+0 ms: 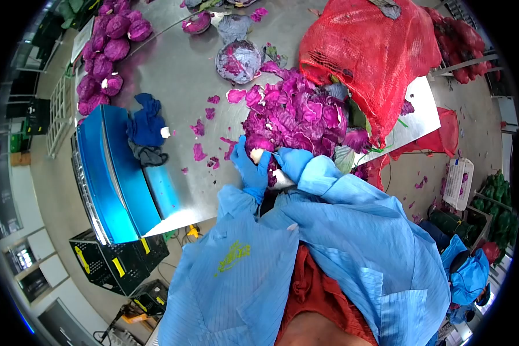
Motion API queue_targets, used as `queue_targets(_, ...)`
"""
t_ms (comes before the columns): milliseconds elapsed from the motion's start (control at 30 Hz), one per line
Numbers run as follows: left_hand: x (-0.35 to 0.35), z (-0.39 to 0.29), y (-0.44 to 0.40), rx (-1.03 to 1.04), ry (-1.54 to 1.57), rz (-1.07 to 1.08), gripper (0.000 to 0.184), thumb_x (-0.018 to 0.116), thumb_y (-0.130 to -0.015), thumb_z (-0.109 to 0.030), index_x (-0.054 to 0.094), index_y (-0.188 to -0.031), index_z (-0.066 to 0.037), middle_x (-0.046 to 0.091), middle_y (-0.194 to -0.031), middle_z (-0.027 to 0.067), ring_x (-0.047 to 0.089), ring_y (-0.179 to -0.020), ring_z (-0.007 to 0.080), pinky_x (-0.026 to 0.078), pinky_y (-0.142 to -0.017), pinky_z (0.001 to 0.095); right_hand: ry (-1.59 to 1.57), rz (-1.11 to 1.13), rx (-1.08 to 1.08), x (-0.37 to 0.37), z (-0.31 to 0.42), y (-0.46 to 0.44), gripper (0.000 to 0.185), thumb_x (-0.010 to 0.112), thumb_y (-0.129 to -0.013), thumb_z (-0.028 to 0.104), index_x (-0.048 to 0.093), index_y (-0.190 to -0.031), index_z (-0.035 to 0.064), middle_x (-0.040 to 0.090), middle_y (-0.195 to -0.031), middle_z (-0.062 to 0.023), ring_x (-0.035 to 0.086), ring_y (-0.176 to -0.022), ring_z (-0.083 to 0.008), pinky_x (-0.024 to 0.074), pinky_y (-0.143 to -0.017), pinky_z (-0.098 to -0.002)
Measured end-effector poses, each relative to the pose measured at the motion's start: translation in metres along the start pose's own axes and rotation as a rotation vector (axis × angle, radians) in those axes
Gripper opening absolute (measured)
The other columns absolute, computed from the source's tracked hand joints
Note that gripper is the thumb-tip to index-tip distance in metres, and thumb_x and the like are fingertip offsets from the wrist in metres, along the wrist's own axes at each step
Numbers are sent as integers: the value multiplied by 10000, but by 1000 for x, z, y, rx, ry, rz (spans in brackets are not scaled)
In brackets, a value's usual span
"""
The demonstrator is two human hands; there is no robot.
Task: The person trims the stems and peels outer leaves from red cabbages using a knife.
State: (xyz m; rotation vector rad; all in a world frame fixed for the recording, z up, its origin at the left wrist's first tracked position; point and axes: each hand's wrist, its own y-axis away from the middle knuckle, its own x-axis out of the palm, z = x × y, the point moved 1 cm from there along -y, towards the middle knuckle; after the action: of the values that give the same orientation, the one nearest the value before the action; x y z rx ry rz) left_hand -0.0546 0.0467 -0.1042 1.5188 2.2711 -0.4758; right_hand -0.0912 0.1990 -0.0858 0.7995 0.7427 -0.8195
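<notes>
My left hand (251, 168), in a blue glove, is wrapped round a red cabbage (260, 143) whose pale cut stem (256, 154) faces me. Close beside it, my gloved right hand (294, 162) is closed in a fist near the stem. A thin edge shows at its fingers, too small to name. Just beyond both hands lies a heap of loose purple cabbage leaves (297, 112). Farther off on the metal table (181, 63) sits a greyish untrimmed cabbage (238, 60).
Trimmed red cabbages (102, 66) are piled at the far left. A blue metal box (114, 173) and dark blue gloves (146, 122) lie left. A red mesh sack (375, 52) stands right of the leaf heap. Black crates (118, 259) are on the floor below the table edge.
</notes>
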Motion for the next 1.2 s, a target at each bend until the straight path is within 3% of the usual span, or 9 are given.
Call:
queue_targets(100,-2,1,3,6,-1,2,806,727,-768,-327,337,-1420,-58,366,-1278,251,402,-1171,402,324,-1016,470,3,-98,45,15,2,6,294,550,-893,343,617,-968,66,652,-815,-115,622,-712,-272,493,-635,-424)
queue_targets(433,9,-10,-2,-150,-28,-63,745,727,-777,-273,371,-1384,-31,374,-1259,215,417,-1166,349,330,-1030,422,-18,-93,260,19,12,0,242,501,-896,290,614,-942,82,664,-842,-155,661,-708,-346,519,-627,-477)
queue_targets(600,-1,-6,0,-75,0,-20,761,735,-767,-239,352,-1393,-38,371,-1257,206,420,-1169,335,334,-1033,405,38,-307,-41,14,-6,0,252,472,-914,292,603,-963,82,648,-814,-182,662,-710,-381,524,-644,-486)
queue_targets(733,-4,7,3,-53,61,21,766,736,-770,-223,338,-1401,-47,370,-1262,194,417,-1175,321,331,-1038,400,-298,-250,316,-18,-32,-19,386,391,-995,385,551,-1040,36,645,-730,-195,638,-719,-390,494,-651,-460)
queue_targets(767,-3,10,2,-31,58,28,766,735,-771,-221,336,-1402,-49,370,-1263,190,416,-1176,318,330,-1039,399,-516,-181,253,-21,-27,-18,461,462,-940,467,525,-1105,42,644,-933,-273,624,-862,-440,488,-754,-508)
queue_targets(867,-7,9,2,-39,91,47,792,760,-743,-214,350,-1408,-86,348,-1278,191,395,-1184,340,329,-1036,425,-459,17,189,-40,19,-15,731,667,-802,489,392,-1320,53,623,-1128,-223,631,-966,-385,495,-819,-445)
queue_targets(967,-13,2,-1,-85,127,80,762,738,-766,-213,345,-1397,-48,379,-1290,174,407,-1202,302,321,-1057,393,-459,-114,64,-3,17,-30,568,615,-829,460,556,-1189,25,638,-1063,-244,637,-929,-399,504,-816,-458)
queue_targets(1100,-20,4,-1,-49,202,126,742,723,-766,-198,359,-1395,-52,402,-1347,158,394,-1254,278,302,-1082,377,-544,-270,234,10,-13,-52,396,523,-869,376,656,-943,11,630,-755,-263,641,-765,-429,510,-697,-504)
queue_targets(1200,-28,6,-2,-85,375,173,729,695,-757,-153,362,-1399,-61,406,-1385,137,388,-1282,257,290,-1098,363,-620,-363,307,19,-48,-66,364,534,-881,352,659,-889,10,631,-720,-241,628,-648,-377,492,-620,-459)
